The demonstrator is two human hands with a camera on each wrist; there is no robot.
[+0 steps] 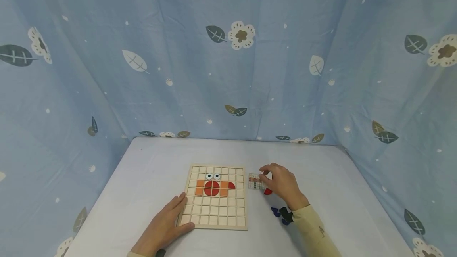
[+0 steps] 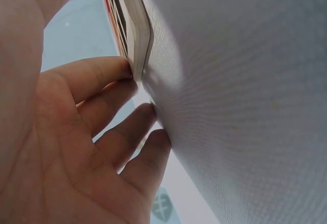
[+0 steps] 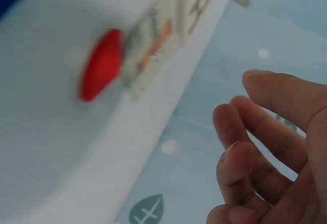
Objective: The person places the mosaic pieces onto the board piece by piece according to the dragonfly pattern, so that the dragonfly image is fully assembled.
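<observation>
A wooden grid board (image 1: 214, 228) lies on the table, holding a red circle (image 1: 212, 188) built from quarter pieces, orange squares (image 1: 223, 188) on both sides, two eye tiles (image 1: 213, 176) above and a red quarter piece (image 1: 231, 185) to the right. My left hand (image 1: 166, 221) rests at the board's lower left corner, fingertips against its edge. Right of the board, my right hand (image 1: 283, 185) hovers with loosely bent fingers and nothing between them. Near it are a small pattern card (image 1: 254, 181) and a loose red piece (image 3: 104, 66).
Dark blue pieces (image 1: 275, 211) lie by my right wrist, partly covered by it and its black band (image 1: 286, 214). A blue patterned curtain (image 1: 228, 70) closes off the back and sides of the white table (image 1: 164, 158).
</observation>
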